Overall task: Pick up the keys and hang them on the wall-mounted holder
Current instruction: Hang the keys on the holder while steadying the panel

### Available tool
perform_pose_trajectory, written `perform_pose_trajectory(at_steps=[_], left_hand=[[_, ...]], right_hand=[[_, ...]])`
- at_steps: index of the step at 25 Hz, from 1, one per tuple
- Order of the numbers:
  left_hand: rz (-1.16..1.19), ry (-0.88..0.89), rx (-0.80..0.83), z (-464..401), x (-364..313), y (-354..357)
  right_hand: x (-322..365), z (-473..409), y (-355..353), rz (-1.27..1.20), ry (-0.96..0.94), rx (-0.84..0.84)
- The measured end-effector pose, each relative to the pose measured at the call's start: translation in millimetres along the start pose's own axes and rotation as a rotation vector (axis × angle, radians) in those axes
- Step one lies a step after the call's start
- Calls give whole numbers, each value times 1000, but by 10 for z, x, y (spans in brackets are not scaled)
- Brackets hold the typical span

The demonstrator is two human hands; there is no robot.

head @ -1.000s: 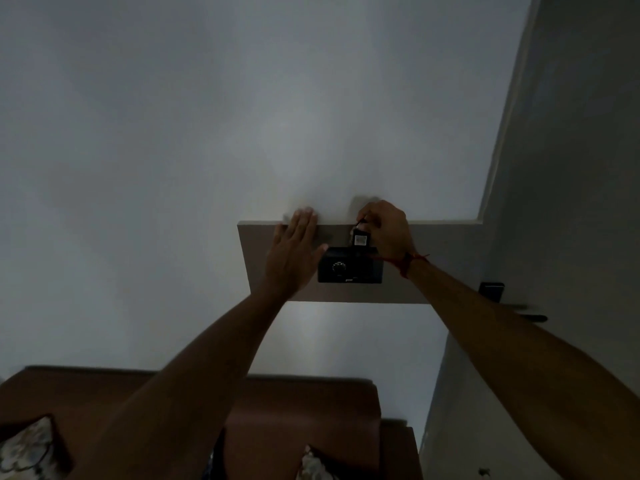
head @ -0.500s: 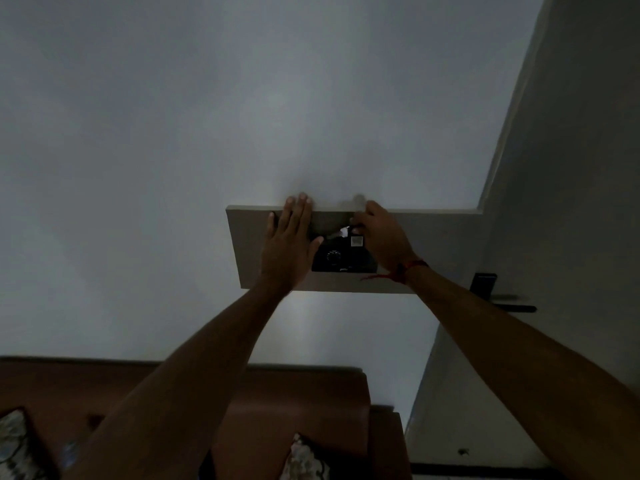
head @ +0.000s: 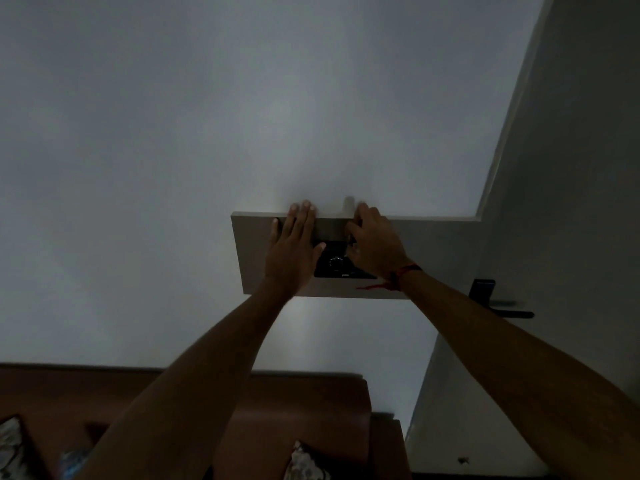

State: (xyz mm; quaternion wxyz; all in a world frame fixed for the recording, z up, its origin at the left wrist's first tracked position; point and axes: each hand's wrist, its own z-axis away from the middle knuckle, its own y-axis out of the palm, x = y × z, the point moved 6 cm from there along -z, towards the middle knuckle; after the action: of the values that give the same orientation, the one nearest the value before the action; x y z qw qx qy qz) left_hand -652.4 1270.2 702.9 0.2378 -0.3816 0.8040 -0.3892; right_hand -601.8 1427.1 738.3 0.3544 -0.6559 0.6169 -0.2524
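A: While both arms are reaching up, what is filling most of the view?

B: A pale wall (head: 242, 116) is taking up nearly everything above and around the grey wall panel (head: 254, 258). A brown sofa (head: 311, 403) is sitting well below the panel, with patterned cushions (head: 304, 462) lying on it, and a door (head: 571, 202) is standing to the right of the panel, its dark lever handle (head: 498, 308) sticking out just beside the panel's lower right corner.

A: And on the panel itself?

B: A black switch plate with a round dial (head: 336, 263) is sitting near the panel's middle, between the two hands.

A: What is the left hand doing?

B: The left hand (head: 294, 251) is lying flat and released against the panel, fingers straight and together, fingertips reaching past the panel's top edge, gripping nothing.

A: The right hand?

B: The right hand (head: 375, 244) is curling at the panel's top edge, right of the dial and partly covering the plate. Its fingers are bending around something small, but the light is dim and I cannot tell what it is grasping. A red thread (head: 398, 277) is circling the wrist, a loose end trailing across the panel's lower part.

A: Where are the keys?

B: Only a small dark bit (head: 350, 240) is showing at the right hand's fingers, above the dial; whether that is the keys I cannot tell, and no hook is making itself out.
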Motion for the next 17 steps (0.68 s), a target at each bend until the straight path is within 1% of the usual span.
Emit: perform_pose_trajectory(at_steps=[3, 6, 8, 13, 17], left_hand=[[-8, -8, 14, -2, 0, 3], [-5, -3, 21, 0, -5, -3], [-8, -4, 28, -1, -12, -6], [-6, -12, 43, 4, -31, -27], [1, -19, 62, 17, -43, -45]], right_hand=[[50, -67, 18, 43, 7, 45], [40, -124, 13, 4, 31, 57], [8, -159, 18, -72, 50, 91], [-145, -305, 11, -394, 144, 173], [-171, -281, -7, -400, 67, 244]])
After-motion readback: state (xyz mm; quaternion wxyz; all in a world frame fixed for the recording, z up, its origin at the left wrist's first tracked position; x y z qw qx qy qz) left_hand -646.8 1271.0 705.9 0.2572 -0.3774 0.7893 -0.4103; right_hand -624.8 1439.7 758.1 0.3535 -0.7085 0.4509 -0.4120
